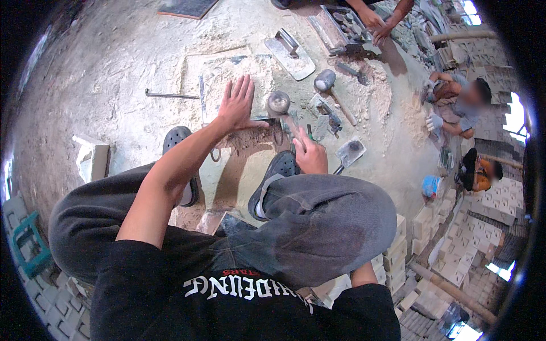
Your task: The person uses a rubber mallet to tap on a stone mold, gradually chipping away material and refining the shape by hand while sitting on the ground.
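Observation:
My left hand [236,106] lies palm down with its fingers stretched out, on pale powder packed in a low metal frame [201,94] on the floor. Its thumb reaches toward a dark metal edge at the frame's near side. Closed around the wooden handle of a mallet [278,103] is my right hand [310,154], just beyond my right knee. The mallet's rounded grey head is over the frame's right part, right of my left hand; whether it touches the powder I cannot tell. Two metal loops hang at the frame's near side, close to my shoes.
A long-handled metal rod [170,94] lies left of the frame. Beyond are a steel float [291,55], a second mallet [325,80] and a small shovel [350,152]. A co-worker's hands [380,25] work at another mould. Other people [460,105] sit right, near stacked pale blocks [466,244].

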Tool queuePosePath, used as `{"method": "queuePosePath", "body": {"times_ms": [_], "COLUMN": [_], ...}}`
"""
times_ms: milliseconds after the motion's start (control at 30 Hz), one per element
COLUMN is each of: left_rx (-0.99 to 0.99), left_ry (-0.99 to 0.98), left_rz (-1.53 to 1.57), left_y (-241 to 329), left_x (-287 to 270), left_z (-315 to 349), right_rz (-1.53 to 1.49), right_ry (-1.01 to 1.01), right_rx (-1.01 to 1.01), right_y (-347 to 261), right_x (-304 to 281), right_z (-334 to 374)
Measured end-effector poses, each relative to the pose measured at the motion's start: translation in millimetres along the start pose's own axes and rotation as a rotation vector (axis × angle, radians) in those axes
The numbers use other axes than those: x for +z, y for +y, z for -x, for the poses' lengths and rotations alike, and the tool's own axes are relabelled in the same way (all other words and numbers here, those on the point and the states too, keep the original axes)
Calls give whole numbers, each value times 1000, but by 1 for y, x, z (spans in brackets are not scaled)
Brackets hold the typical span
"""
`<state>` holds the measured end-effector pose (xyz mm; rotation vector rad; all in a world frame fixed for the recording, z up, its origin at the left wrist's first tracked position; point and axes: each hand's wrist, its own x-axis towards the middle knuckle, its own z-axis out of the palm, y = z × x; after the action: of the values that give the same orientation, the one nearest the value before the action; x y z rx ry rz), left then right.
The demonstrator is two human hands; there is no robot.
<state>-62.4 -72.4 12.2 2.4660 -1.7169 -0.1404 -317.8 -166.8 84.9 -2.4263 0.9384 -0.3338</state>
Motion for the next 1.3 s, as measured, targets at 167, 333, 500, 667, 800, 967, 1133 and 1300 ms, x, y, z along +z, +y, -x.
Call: {"method": "queuePosePath", "body": {"times_ms": [167, 333, 500, 667, 800, 967, 1133, 1300], "left_rx": [-62, -130, -130, -122, -95, -195, -252, -262], "left_ry": [99, 49, 97, 77, 92, 7, 25, -45], "left_rz": [-18, -25, -20, -23, -52, -40, 35, 26], "left_y": [-3, -2, -10, -26, -38, -34, -33, -32], "left_x": [6, 4, 5, 1, 3, -1, -1, -6], "left_z": [18, 25, 38, 54, 68, 78, 82, 80], "right_rz": [-81, 30, -46, -39, 113, 53, 134, 36], "right_ry": [107, -90, 26, 43, -129, 29, -139, 46], "right_rx": [-90, -56, -86, -165, -81, -105, -100, -161], "right_y": [-27, -24, -25, -31, -7, -7, -13, 7], "right_x": [10, -2, 6, -8, 9, 0, -9, 24], "right_z": [-6, -17, -18, -42, -40, -49, -40, -9]}}
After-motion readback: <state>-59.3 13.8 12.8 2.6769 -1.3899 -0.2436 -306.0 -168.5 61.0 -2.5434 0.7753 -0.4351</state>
